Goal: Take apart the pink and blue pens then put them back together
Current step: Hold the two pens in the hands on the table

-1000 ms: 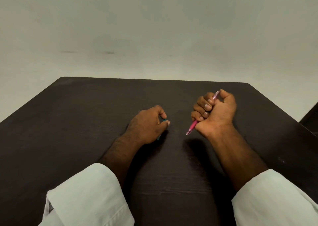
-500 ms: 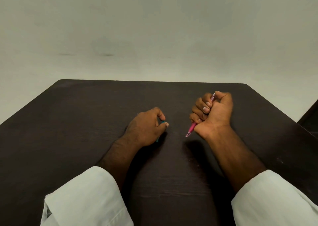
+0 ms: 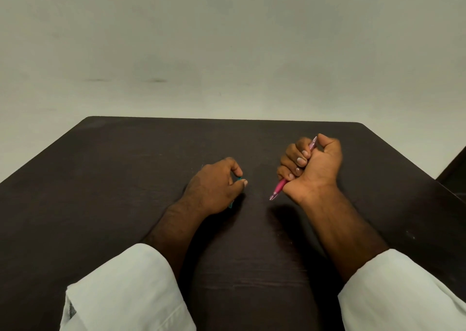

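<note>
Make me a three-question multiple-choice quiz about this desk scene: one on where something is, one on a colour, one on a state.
1. Where is the pink pen?
A. In the right hand
B. Flat on the table
C. In the left hand

2. What colour shows inside the left hand?
A. Yellow
B. Blue-green
C. Orange

3. How is the right hand?
A. Open flat
B. Pointing
C. Fisted around a pen

Key: A, the fist grips it, tip down; B, the blue pen peeks out there; C, fingers curl over the barrel.
</note>
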